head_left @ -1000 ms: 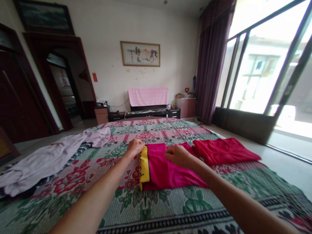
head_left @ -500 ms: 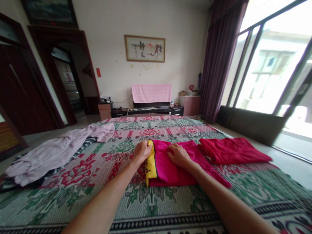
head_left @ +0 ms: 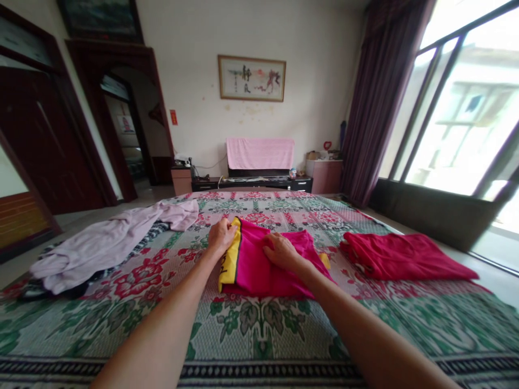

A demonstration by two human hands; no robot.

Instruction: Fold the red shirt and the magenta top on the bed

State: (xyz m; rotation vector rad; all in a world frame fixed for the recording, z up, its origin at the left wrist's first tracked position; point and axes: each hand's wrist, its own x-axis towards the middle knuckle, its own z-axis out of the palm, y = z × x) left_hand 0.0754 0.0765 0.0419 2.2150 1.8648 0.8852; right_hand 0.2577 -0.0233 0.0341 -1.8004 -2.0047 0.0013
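Observation:
A magenta garment with a yellow lettered band [head_left: 253,265] lies partly folded on the bedspread in front of me; its exact kind does not show. My left hand [head_left: 222,235] is closed on the far corner of its yellow edge, lifting that side a little. My right hand [head_left: 281,251] is on the middle of the cloth, its fingers bent at a crease and gripping there; the fingertips are partly hidden. A small yellow bit [head_left: 325,261] shows beyond the garment's right side.
A folded red garment [head_left: 405,255] lies on the right of the flowered bedspread [head_left: 259,324]. Pale pink clothing [head_left: 109,237] is heaped over black-and-white cloth on the left. Beyond the bed stands a low black cabinet [head_left: 300,185], with a pink cloth [head_left: 259,153] above it.
Both hands have moved left with the magenta garment, widening its distance from the red one. Its right part has drawn in, and a yellow bit has come into sight there. The view has shifted slightly.

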